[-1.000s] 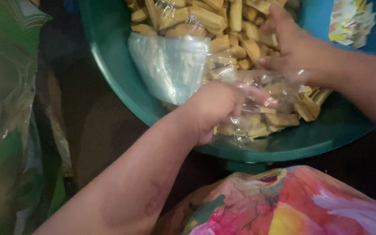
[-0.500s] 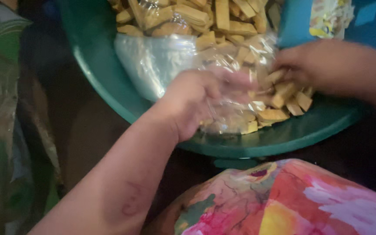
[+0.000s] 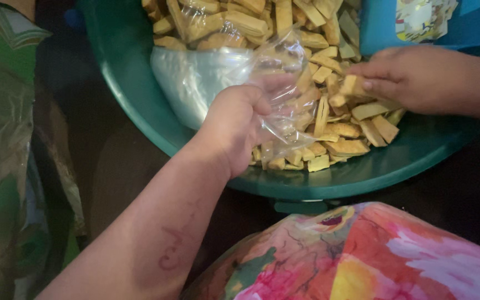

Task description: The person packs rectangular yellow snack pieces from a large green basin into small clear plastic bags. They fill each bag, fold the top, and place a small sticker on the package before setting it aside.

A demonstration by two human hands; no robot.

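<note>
Gripping the mouth of a clear plastic bag (image 3: 223,83), the left hand (image 3: 234,125) is closed on bunched film just above the pale yellow snack sticks (image 3: 334,122). Beside it, the right hand (image 3: 418,78) pinches a few sticks between fingertips near the bag's opening. Filling likely goes best if the mouth is held wide and low against the heap. A green basin (image 3: 129,100) holds the loose sticks; a blue tub (image 3: 473,25) behind it contains printed packets
</note>
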